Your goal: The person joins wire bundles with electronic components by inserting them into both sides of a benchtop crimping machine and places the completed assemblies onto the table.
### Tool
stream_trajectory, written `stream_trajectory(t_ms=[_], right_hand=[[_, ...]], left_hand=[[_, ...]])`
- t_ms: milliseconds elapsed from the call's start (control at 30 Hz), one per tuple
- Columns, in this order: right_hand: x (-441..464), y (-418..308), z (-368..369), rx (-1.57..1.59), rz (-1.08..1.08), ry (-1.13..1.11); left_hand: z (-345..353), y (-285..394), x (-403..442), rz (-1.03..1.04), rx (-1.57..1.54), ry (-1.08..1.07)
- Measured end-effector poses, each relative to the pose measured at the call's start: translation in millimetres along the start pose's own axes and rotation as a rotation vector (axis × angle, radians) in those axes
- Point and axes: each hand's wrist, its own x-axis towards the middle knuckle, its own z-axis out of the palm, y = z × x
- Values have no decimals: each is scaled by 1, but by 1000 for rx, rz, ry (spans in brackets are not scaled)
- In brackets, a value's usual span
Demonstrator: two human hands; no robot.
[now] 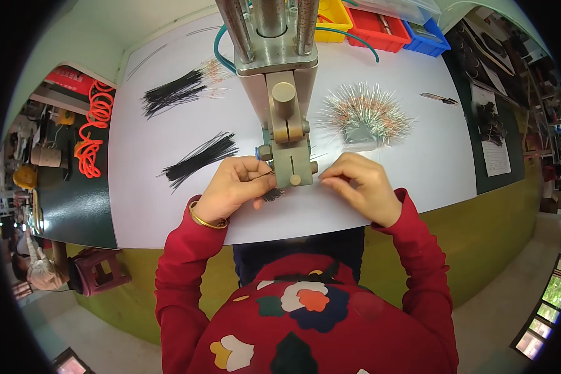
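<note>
My left hand (234, 187) is closed at the left side of a metal press head (291, 149). Short black wires (273, 194) show below its fingers, gripped in the hand. To the right of the press head, my right hand (364, 184) is pinched, thumb against forefinger. Anything between those fingertips is too small to make out. The press head hides the spot between both hands. Beyond my left hand lies a bundle of black wires (201, 160). Past my right hand sits a fanned pile of thin wire-ended parts (368, 115), silvery with orange bits.
Another black wire bundle (174, 93) with orange and silvery ends lies at the upper left. Yellow (333, 22), red (375, 31) and blue (429, 38) bins line the back. A cutter knife (439, 98) rests at the right. An orange coiled hose (92, 134) hangs at the left.
</note>
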Motion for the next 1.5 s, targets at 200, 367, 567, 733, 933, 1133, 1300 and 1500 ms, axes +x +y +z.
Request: stream_trajectory(t_ms=[200, 367, 567, 733, 933, 1133, 1300, 1500], right_hand=[[-1, -5, 11, 52, 119, -59], [2, -6, 13, 106, 139, -48], [-3, -1, 16, 199, 162, -2], [0, -4, 22, 272, 177, 103], [2, 0, 20, 13, 9, 30], [2, -2, 18, -1, -32, 37], [-1, 1, 13, -31, -31, 13], [2, 3, 15, -30, -57, -9]], left_hand=[[1, -1, 1, -15, 30, -5], [2, -1, 1, -19, 35, -17], [3, 2, 1, -5, 21, -36], [3, 1, 1, 19, -10, -43], [1, 0, 1, 36, -22, -56], [1, 3, 1, -7, 7, -66], [0, 1, 0, -9, -6, -61], [1, 0, 1, -12, 1, -59]])
